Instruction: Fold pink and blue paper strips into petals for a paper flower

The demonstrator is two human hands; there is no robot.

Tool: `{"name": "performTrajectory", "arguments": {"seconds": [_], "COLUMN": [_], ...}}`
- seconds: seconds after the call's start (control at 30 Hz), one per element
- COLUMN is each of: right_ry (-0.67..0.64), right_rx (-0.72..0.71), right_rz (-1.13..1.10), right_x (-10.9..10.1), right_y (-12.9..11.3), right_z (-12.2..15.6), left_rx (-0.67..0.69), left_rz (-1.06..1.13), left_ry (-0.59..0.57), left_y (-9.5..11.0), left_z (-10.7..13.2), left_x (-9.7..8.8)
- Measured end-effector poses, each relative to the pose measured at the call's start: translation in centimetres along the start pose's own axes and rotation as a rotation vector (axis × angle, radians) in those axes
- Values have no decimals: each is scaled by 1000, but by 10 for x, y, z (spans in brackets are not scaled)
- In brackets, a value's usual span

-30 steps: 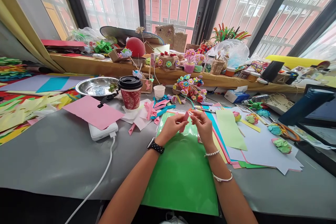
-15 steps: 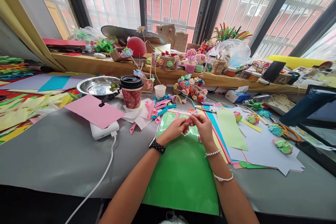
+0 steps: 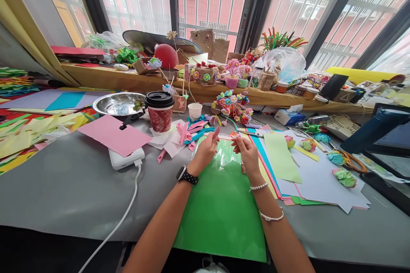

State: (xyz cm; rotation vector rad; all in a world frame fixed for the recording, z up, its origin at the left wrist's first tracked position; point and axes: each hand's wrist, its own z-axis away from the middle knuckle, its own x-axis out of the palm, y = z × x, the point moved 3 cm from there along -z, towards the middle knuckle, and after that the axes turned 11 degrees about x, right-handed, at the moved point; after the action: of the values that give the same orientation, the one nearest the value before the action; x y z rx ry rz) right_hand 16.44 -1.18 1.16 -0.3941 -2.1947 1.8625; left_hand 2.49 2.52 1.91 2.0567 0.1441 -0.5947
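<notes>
My left hand (image 3: 204, 152), with a dark watch at the wrist, is closed on a small pink paper strip (image 3: 217, 132) whose tip sticks up past the fingers. To its right and apart from it, my right hand (image 3: 249, 156) has its fingertips pressed together; whether anything small is between them is hidden. Both are above a glossy green sheet (image 3: 221, 209) lying on the grey table. Just beyond my left hand lies a pile of folded pink and blue paper strips (image 3: 188, 133) on white paper.
Left stand a lidded red cup (image 3: 160, 113), a metal bowl (image 3: 110, 104) and a white cabled box (image 3: 126, 160) under pink paper (image 3: 112, 134). A small paper cup (image 3: 195, 112) is ahead. Right are coloured sheets (image 3: 314, 183), crumpled paper buds (image 3: 344, 177) and orange-handled scissors (image 3: 355, 164).
My hands have come apart. The left moved leftward and slightly up with the pink paper strip, while the right stayed nearly in place.
</notes>
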Motion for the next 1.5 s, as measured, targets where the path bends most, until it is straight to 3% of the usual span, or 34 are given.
{"name": "performTrajectory", "arguments": {"seconds": [0.1,0.2,0.47,0.8,1.07,1.27,1.5], "right_ry": [5,-5,-71,-173,-209,-181,-163], "right_rx": [2,-5,5,48,35,13,-87], "right_rz": [8,20,66,230,354,416,602], "right_x": [0,1,4,12,15,15,17], "right_y": [0,2,6,6,17,19,19], "right_z": [1,1,-1,0,-2,-2,-2], "left_rx": [-13,-34,-81,-170,-40,-17,-33], "left_rz": [-218,-399,-725,-795,-735,-717,-677], "left_ry": [67,64,-139,-147,-206,-226,-161], "left_y": [-6,-9,-6,-9,-8,-4,-4], "left_z": [-2,-1,7,6,8,10,9], "left_x": [-6,-6,2,1,5,9,8]}}
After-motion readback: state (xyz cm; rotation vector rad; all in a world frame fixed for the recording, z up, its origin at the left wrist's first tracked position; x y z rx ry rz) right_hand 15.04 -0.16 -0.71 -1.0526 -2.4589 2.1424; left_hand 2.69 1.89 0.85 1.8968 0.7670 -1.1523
